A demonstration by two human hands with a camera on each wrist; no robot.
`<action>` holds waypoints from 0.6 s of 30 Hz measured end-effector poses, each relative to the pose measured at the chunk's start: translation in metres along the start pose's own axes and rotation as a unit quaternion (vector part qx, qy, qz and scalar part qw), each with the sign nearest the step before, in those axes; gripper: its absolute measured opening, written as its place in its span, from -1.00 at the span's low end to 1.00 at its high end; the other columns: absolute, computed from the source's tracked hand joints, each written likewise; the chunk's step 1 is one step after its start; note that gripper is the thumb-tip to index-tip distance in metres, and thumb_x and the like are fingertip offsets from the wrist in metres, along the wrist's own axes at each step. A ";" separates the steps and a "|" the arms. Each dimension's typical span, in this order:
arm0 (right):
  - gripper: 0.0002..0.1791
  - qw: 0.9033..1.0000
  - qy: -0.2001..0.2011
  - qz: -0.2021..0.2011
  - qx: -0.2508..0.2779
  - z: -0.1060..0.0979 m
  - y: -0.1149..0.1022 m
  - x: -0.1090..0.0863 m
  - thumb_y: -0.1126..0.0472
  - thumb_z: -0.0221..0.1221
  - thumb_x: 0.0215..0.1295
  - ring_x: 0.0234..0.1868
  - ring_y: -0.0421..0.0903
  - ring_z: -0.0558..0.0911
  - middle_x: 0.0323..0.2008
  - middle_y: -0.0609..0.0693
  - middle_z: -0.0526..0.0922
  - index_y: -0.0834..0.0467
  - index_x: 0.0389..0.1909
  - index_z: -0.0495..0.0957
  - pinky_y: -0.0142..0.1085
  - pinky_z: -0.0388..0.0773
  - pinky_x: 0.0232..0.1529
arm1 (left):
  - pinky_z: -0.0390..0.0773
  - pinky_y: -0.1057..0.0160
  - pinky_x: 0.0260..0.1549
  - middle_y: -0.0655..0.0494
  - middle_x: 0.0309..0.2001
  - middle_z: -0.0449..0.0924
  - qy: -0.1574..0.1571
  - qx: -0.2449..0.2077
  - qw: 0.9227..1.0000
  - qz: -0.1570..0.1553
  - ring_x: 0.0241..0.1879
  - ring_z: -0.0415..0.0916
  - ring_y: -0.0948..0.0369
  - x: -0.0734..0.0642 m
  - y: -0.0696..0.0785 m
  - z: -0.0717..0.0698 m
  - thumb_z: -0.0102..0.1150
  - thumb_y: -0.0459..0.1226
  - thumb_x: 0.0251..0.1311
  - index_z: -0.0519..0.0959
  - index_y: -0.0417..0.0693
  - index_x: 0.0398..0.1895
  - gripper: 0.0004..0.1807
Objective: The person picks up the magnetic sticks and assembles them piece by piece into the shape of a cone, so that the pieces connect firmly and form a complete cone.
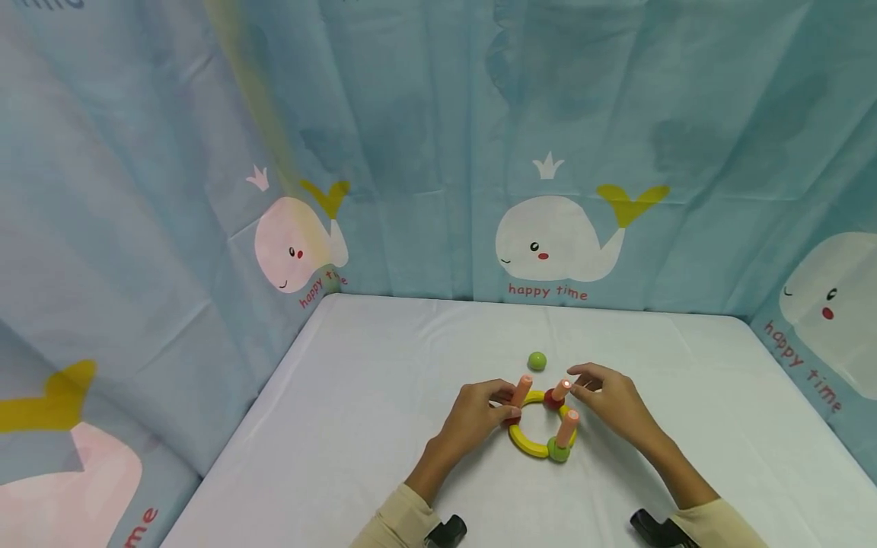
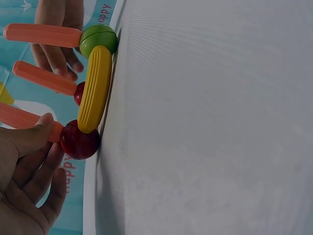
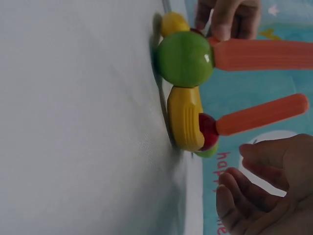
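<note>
A ring of yellow curved pieces (image 1: 526,444), joined by two red balls and one green ball (image 1: 558,450), lies on the white table. An orange rod stands up from each ball. My left hand (image 1: 473,415) pinches the left orange rod (image 2: 27,117) low down, just above its red ball (image 2: 79,140). Beside the back orange rod (image 3: 264,115) is my right hand (image 1: 613,399), its fingers loosely bent and apart from the rod, holding nothing. The front orange rod (image 1: 567,428) rises from the green ball, untouched by either hand.
A loose green ball (image 1: 537,361) lies behind the ring. The white cloth-covered table (image 1: 356,411) meets blue curtains (image 1: 425,152) printed with whales at the back and sides. Black wrist devices (image 1: 447,530) sit at both sleeves.
</note>
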State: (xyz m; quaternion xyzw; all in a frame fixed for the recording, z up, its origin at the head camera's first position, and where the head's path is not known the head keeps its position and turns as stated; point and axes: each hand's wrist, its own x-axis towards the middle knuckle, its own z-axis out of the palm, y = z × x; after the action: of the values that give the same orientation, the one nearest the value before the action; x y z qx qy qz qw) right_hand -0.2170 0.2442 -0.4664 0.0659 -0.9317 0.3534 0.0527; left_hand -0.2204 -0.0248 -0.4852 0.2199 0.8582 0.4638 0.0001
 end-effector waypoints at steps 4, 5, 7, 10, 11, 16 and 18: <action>-0.58 1.000 -0.008 -0.005 0.003 0.009 0.002 0.018 0.21 0.31 0.45 -0.02 0.11 0.72 -0.09 0.09 0.76 0.23 0.26 0.62 0.03 0.71 -0.02 | 0.66 0.34 -0.01 0.26 -0.13 0.80 0.003 -0.002 1.000 -0.002 -0.11 0.65 0.41 -0.001 0.000 0.000 0.48 -0.24 0.30 0.76 0.01 0.01 -0.76; -0.57 1.000 -0.012 -0.006 0.004 0.011 0.002 0.023 0.20 0.31 0.45 0.00 0.14 0.73 -0.06 0.13 0.75 0.24 0.27 0.61 0.07 0.71 0.01 | 0.66 0.34 -0.01 0.27 -0.14 0.80 0.004 -0.002 1.000 -0.003 -0.11 0.65 0.41 -0.001 0.000 -0.001 0.48 -0.24 0.30 0.76 0.01 0.01 -0.76; -0.54 1.000 -0.021 -0.003 0.003 0.015 0.003 0.031 0.17 0.31 0.46 0.05 0.18 0.72 0.01 0.19 0.74 0.24 0.30 0.59 0.14 0.69 0.07 | 0.66 0.33 0.00 0.27 -0.14 0.80 0.005 -0.002 1.000 -0.004 -0.11 0.66 0.40 -0.001 0.000 -0.001 0.48 -0.23 0.30 0.76 0.01 0.01 -0.75; -0.50 0.999 -0.035 0.003 0.001 0.020 0.003 0.040 0.12 0.32 0.46 0.13 0.22 0.69 0.11 0.24 0.71 0.22 0.34 0.57 0.18 0.66 0.13 | 0.66 0.33 0.01 0.26 -0.14 0.80 0.007 -0.001 1.000 -0.007 -0.11 0.66 0.40 -0.001 0.000 -0.001 0.48 -0.23 0.30 0.76 0.01 0.02 -0.75; -0.49 0.999 -0.041 0.004 0.000 0.021 0.003 0.043 0.12 0.31 0.47 0.15 0.23 0.68 0.14 0.24 0.70 0.21 0.35 0.56 0.19 0.65 0.14 | 0.66 0.33 0.00 0.26 -0.14 0.80 0.007 -0.001 1.000 -0.007 -0.12 0.66 0.40 -0.001 -0.001 0.000 0.48 -0.23 0.30 0.76 0.01 0.01 -0.75; -0.43 0.998 -0.059 -0.007 0.004 0.026 0.005 0.053 0.12 0.32 0.47 0.22 0.27 0.64 0.24 0.28 0.64 0.21 0.42 0.51 0.22 0.62 0.19 | 0.66 0.33 0.01 0.26 -0.13 0.80 0.004 0.000 1.000 -0.010 -0.11 0.66 0.40 -0.001 -0.001 0.000 0.48 -0.24 0.30 0.76 0.01 0.02 -0.75; -0.40 0.998 -0.066 -0.018 0.007 0.029 0.006 0.055 0.13 0.33 0.46 0.22 0.27 0.64 0.28 0.29 0.62 0.22 0.44 0.49 0.19 0.64 0.17 | 0.66 0.32 0.02 0.26 -0.13 0.80 0.003 0.000 1.000 -0.014 -0.10 0.66 0.40 -0.002 0.000 0.000 0.48 -0.24 0.30 0.76 0.01 0.03 -0.75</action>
State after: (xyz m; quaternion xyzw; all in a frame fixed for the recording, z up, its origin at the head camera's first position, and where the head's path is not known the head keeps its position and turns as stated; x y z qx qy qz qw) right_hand -0.2740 0.2244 -0.4836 0.1060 -0.9292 0.3540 -0.0035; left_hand -0.2191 -0.0255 -0.4859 0.2067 0.8610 0.4647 0.0034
